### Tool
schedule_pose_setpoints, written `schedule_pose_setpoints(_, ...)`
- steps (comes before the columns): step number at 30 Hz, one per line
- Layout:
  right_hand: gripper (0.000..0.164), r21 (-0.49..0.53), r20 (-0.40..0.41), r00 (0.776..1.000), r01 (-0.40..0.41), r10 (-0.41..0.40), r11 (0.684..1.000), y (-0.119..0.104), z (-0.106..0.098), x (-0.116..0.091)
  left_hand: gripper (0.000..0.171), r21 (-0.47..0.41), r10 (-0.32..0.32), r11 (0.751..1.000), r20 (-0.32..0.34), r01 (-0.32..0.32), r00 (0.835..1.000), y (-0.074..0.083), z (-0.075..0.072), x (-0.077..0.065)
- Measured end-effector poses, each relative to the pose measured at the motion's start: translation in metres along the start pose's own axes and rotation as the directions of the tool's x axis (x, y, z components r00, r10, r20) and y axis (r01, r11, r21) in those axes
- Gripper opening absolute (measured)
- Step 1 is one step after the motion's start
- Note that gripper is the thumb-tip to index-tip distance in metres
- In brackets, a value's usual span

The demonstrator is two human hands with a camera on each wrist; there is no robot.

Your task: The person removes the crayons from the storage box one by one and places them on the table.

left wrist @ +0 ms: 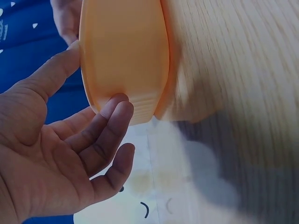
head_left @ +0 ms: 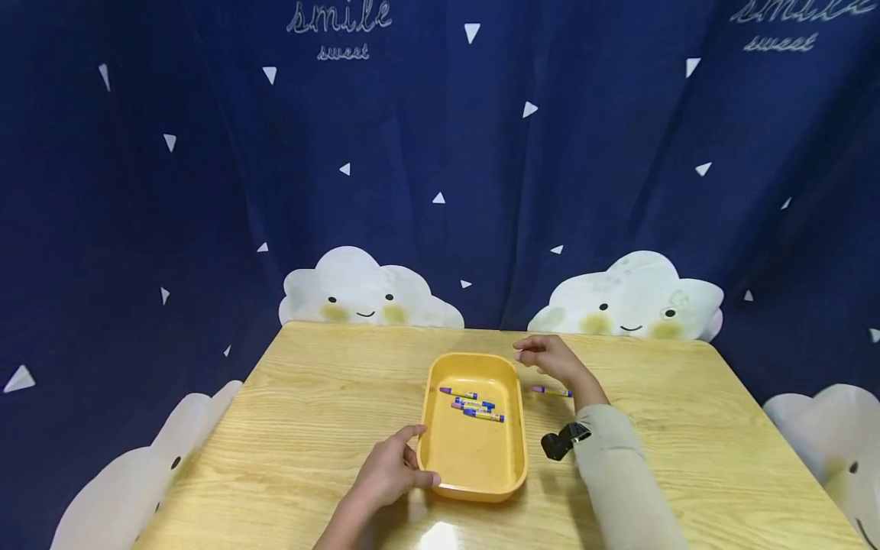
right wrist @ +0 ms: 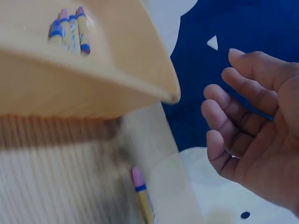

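Observation:
A yellow plastic tray (head_left: pixel 474 466) rests on the table, and several crayons (head_left: pixel 485 416) lie together inside it toward its far half. My left hand (head_left: pixel 392 467) grips the tray's near-left edge; in the left wrist view the thumb is at the rim and fingertips (left wrist: pixel 122 109) meet the outer wall. Beyond the tray's far-right corner hovers my right hand (head_left: pixel 552 359), fingers loosely bent and holding nothing. A single purple-tipped crayon (head_left: pixel 552 391) lies on the table right of the tray, just below that hand; the right wrist view also shows this crayon (right wrist: pixel 142 193).
The light wooden table (head_left: pixel 330 382) extends on both sides of the tray. Behind it hangs a dark blue curtain (head_left: pixel 426 137) with white triangles and smiling clouds. A small black camera (head_left: pixel 565 441) is strapped to the right wrist over a pale sleeve (head_left: pixel 626 481).

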State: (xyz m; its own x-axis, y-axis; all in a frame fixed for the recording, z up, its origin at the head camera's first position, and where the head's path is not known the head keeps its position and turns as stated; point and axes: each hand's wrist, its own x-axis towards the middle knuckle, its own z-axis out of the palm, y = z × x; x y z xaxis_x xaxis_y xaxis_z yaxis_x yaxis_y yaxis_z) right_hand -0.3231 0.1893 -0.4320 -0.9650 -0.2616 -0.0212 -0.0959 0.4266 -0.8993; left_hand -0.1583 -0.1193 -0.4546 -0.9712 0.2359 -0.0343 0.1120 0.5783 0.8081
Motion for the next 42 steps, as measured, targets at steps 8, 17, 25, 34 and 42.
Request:
schedule_pose_setpoints(8, 0.038, 0.02, 0.135, 0.989, -0.056, 0.053, 0.998, -0.016, 0.017, 0.007, 0.079, -0.008, -0.002, 1.0, -0.001, 0.002, 1.0, -0.003, 0.001, -0.002)
schedule_pose_setpoints(17, 0.037, 0.122, 0.14, 0.99, -0.051, 0.034, 0.991, -0.025, 0.046, 0.016, 0.078, -0.005, 0.011, 1.0, -0.002, -0.011, 1.0, -0.003, 0.001, -0.002)
schedule_pose_setpoints(25, 0.037, 0.184, 0.126, 0.989, -0.096, 0.073, 0.978, -0.021, 0.078, 0.021, 0.078, 0.014, 0.01, 1.0, -0.001, -0.01, 1.0, -0.004, 0.001, 0.0)
schedule_pose_setpoints(34, 0.035, 0.22, 0.056, 0.987, -0.16, 0.152, 0.962, 0.0, 0.106, 0.027, 0.078, -0.026, 0.018, 0.999, -0.01, -0.018, 1.0, -0.006, 0.001, 0.001)
schedule_pose_setpoints(42, 0.032, 0.186, 0.009, 0.99, -0.14, 0.141, 0.973, 0.007, 0.114, 0.023, 0.078, -0.028, 0.051, 0.998, -0.016, -0.051, 0.999, -0.004, 0.003, 0.0)
